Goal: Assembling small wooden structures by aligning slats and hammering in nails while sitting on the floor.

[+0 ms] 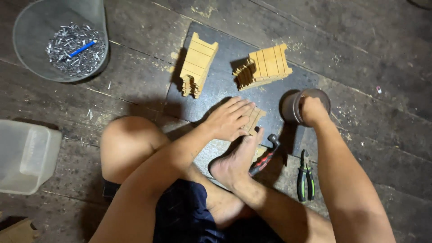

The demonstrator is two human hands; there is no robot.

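Observation:
My left hand (228,119) lies flat, fingers spread, on a small slatted wooden piece (254,119) resting on a dark board (216,92). My right hand (312,110) reaches into a small round brown cup (293,106) on the board's right edge; its fingers are hidden inside. My bare foot (236,162) presses beside the wooden piece. Two stacks of slatted wooden pieces, one (198,64) at the left and one (264,66) to the right, sit farther back on the board.
A hammer with a red-black handle (265,155) lies by my foot, green-black pliers (305,175) next to it. A grey bucket (27,27) holds metal nails and a blue stick at top left. A translucent plastic tub (27,155) stands at left on the plank floor.

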